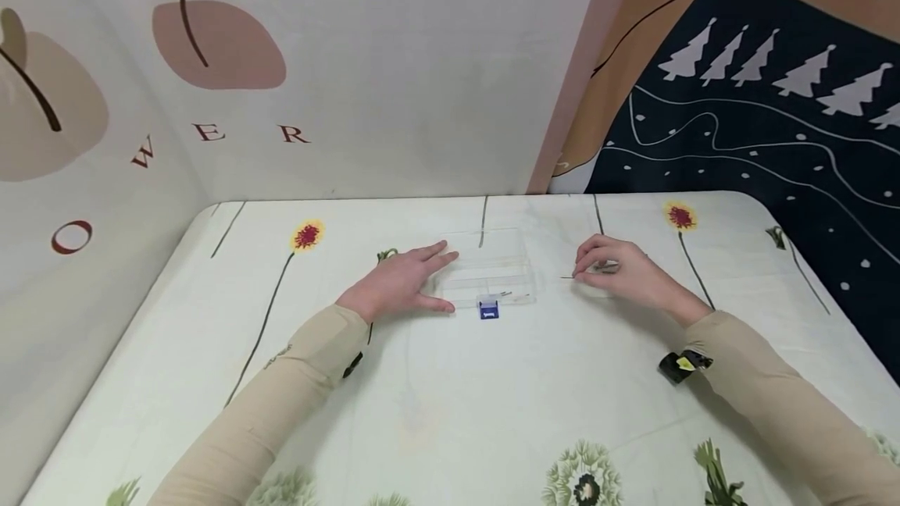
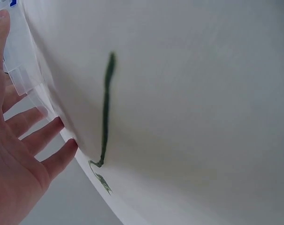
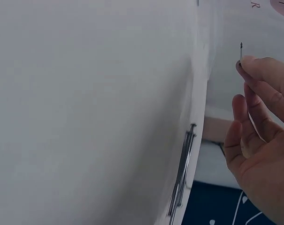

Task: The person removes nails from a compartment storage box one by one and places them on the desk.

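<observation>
The left hand [image 1: 401,283] lies flat on the worktop [image 1: 450,397], fingers straight and spread, its grip wide and holding nothing. Its fingertips touch the left side of a clear box [image 1: 492,272], which stands in the middle of the worktop with its lid open toward the wall. In the left wrist view the spread fingers [image 2: 41,136] lie against the box's clear edge [image 2: 19,61]. A small blue clasp [image 1: 488,308] sits on the box's near edge, just beside the left thumb. A few thin pins lie inside the box near the clasp, too small to count.

The right hand [image 1: 619,272] rests on the worktop to the right of the box, apart from it. Its grip is narrow: thumb and forefinger pinch a thin pin [image 1: 568,277], whose tip points left toward the box. In the right wrist view the pin [image 3: 241,50] sticks out past the pinching fingertips [image 3: 254,65], and several more pins [image 3: 183,173] lie together on the worktop just beside the hand.

Both arms wear beige sleeves [image 1: 281,389]. The worktop is covered with a pale cloth printed with flowers [image 1: 306,235] and stems.
</observation>
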A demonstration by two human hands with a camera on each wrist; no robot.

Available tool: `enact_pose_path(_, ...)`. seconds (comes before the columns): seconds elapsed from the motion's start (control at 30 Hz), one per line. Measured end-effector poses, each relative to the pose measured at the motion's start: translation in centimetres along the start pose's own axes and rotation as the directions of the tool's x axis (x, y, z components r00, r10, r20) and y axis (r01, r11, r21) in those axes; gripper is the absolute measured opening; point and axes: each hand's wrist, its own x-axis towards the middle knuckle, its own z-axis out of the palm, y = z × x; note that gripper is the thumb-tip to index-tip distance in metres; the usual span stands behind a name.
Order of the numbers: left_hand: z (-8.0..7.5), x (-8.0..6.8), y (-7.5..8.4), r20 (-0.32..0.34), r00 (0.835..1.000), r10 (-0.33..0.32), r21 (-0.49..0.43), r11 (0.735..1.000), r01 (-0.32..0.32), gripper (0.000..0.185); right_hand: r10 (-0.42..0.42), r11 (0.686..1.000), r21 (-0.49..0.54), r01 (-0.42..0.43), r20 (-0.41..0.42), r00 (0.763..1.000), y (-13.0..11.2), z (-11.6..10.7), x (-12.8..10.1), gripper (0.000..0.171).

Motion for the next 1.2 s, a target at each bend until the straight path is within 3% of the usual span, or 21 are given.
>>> enact_pose_path(0.37,0.1,0.1,0.0,0.002,1.000,-0.002,0.003,1.000,0.002,0.092,-0.038,0.999,-0.032,0.038,-0.010,0.999,1.2,-1.3,-1.6,0.008)
enact_pose_path(0.67,0.1,0.2,0.1,-0.004,1.000,-0.003,0.038,0.999,0.003,0.091,-0.012,0.997,-0.076,0.010,-0.022,1.000,2.1,-1.9,-2.4,0.009)
enact_pose_path(0.93,0.1,0.1,0.0,-0.003,1.000,-0.003,0.037,0.999,0.003,0.090,-0.120,0.981,-0.159,0.112,-0.046,0.992,2.8,-1.3,-1.2,0.013)
enact_pose_path(1.2,0.1,0.2,0.2,-0.015,1.000,0.002,0.048,0.999,-0.001,0.089,-0.024,0.985,-0.171,0.020,-0.019,1.000,2.0,-0.8,0.9,0.007)
